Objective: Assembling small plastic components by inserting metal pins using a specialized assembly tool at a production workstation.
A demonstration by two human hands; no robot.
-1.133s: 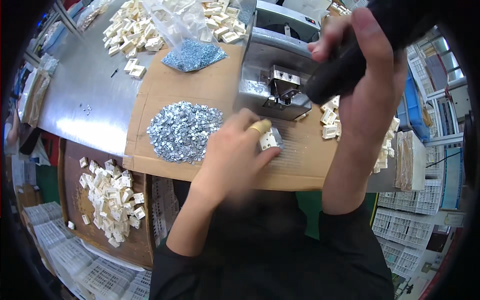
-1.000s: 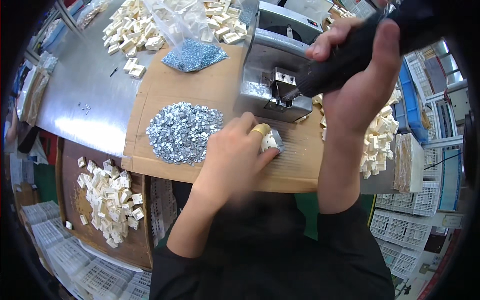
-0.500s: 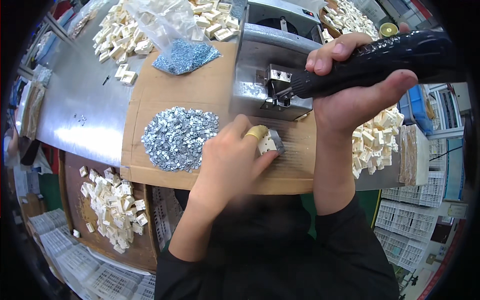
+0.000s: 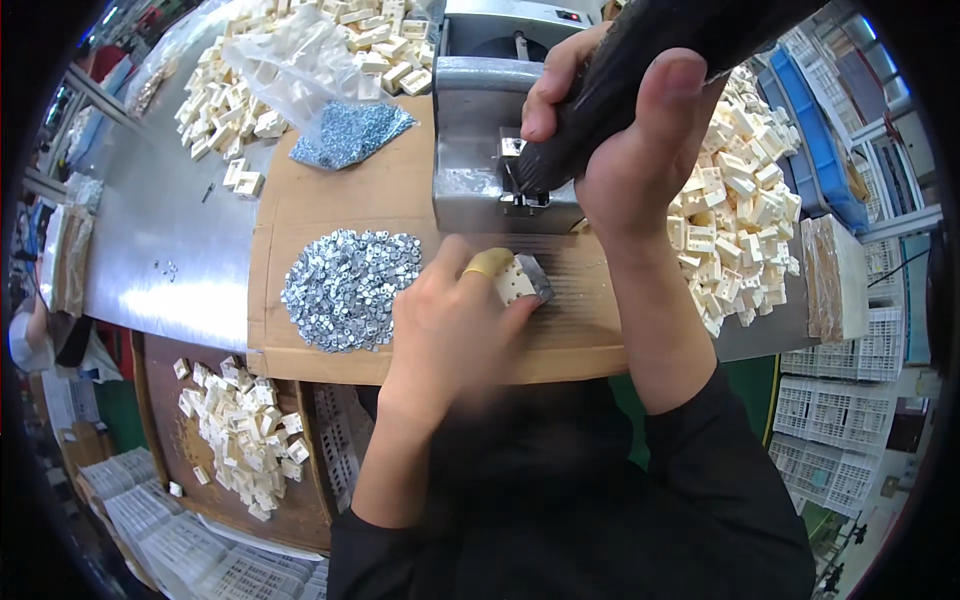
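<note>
My right hand [image 4: 645, 150] is wrapped round a thick black electric screwdriver [image 4: 690, 45]. The driver slants down to the left, its tip at the small metal outlet on the front of a grey screw feeder [image 4: 465, 150]. On the cardboard below, my left hand [image 4: 435, 315] grips a cream plastic housing [image 4: 514, 284] with small holes, between thumb and fingers. A yellow finger cover [image 4: 488, 263] is on one finger. The housing lies against a grey metal block [image 4: 538, 276]. Whether the driver's bit holds a screw cannot be seen.
Left of my left hand lies a heap of small metal clamp pieces [image 4: 352, 290] on the cardboard sheet [image 4: 320, 200]. Behind it is a plastic bag of screws [image 4: 350, 132]. Cream housings are heaped at the right [image 4: 735, 215], far left [image 4: 235, 100] and in a lower wooden tray [image 4: 150, 400].
The screwdriver has swung from nearly level to a steeper slant, its tip staying at the feeder's outlet. My left hand keeps hold of the housing. The whole view has shifted slightly.
</note>
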